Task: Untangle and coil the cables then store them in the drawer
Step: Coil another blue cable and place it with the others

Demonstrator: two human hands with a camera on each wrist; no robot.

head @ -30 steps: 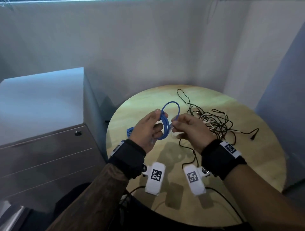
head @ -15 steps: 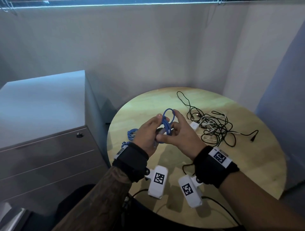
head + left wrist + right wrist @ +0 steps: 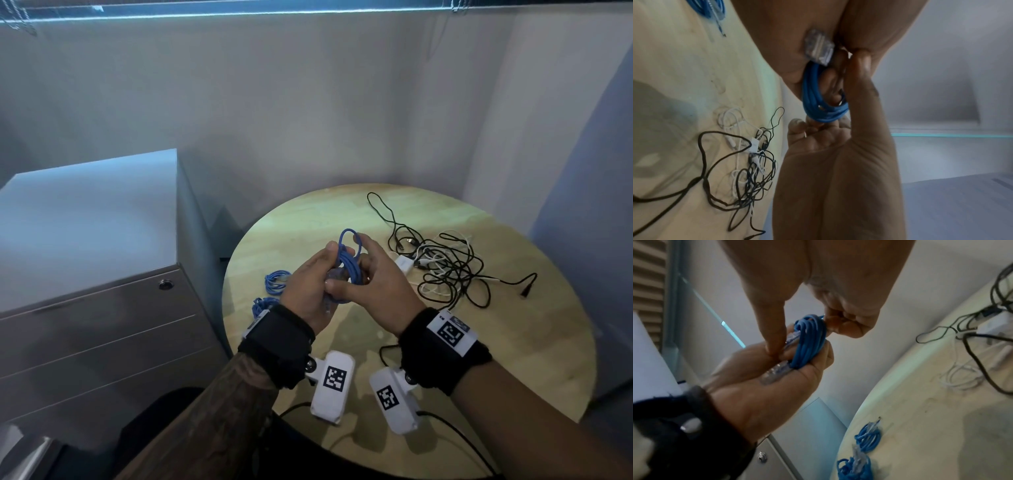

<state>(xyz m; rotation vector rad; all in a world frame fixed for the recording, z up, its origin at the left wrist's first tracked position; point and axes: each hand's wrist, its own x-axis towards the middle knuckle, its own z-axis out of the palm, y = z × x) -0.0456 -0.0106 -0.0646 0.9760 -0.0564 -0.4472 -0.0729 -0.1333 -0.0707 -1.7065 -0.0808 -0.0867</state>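
A small coil of blue network cable [image 3: 347,265] is held above the round wooden table [image 3: 513,359] by both hands. My left hand [image 3: 310,291] cups the coil [image 3: 810,340] in its palm, and a clear plug [image 3: 774,373] lies against the palm. My right hand [image 3: 371,277] pinches the coil [image 3: 823,97] from the other side, thumb pressed on the strands. Two more coiled blue cables [image 3: 275,281] [image 3: 262,305] lie on the table's left part. A tangle of black and white cables [image 3: 442,267] lies to the right. The grey drawer cabinet [image 3: 92,308] at the left stands closed.
A white adapter [image 3: 404,263] sits in the tangle, and a black plug end [image 3: 525,291] trails off to the right. Walls close in behind and to the right of the table. Black wires from the wrist cameras run over the table's near edge.
The wide blue loop held between the hands has been drawn into a tight small coil. The right hand has moved left against the left hand.
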